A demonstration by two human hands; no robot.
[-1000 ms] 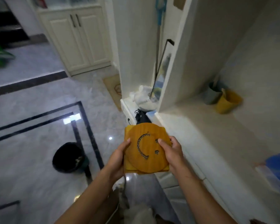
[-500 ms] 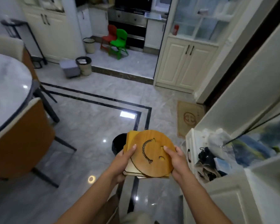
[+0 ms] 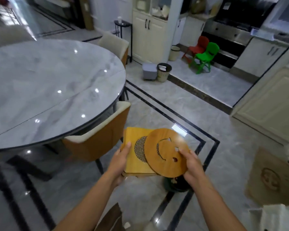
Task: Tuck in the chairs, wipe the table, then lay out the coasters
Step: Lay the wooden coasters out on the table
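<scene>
I hold a small stack of wooden coasters in front of me above the floor. My left hand (image 3: 120,161) grips the square coasters (image 3: 133,164), the top one with a round mesh cut-out. My right hand (image 3: 191,165) holds the round smiley-face coaster (image 3: 167,151), slid partly off the stack to the right. The round marble table (image 3: 45,87) fills the left, its top bare and glossy. An orange chair with a cream back (image 3: 97,140) is tucked under its near edge; another chair (image 3: 114,44) stands at the far side.
A black bin (image 3: 177,185) sits on the floor under my right hand. A grey stool (image 3: 149,70) and a small waste bin (image 3: 163,71) stand by the kitchen step. Red and green child chairs (image 3: 204,55) are beyond. A doormat (image 3: 270,179) lies at right.
My view has swung left from the cabinet niche to the dining table. The round coaster has slid to the right off the square ones, exposing the mesh cut-out.
</scene>
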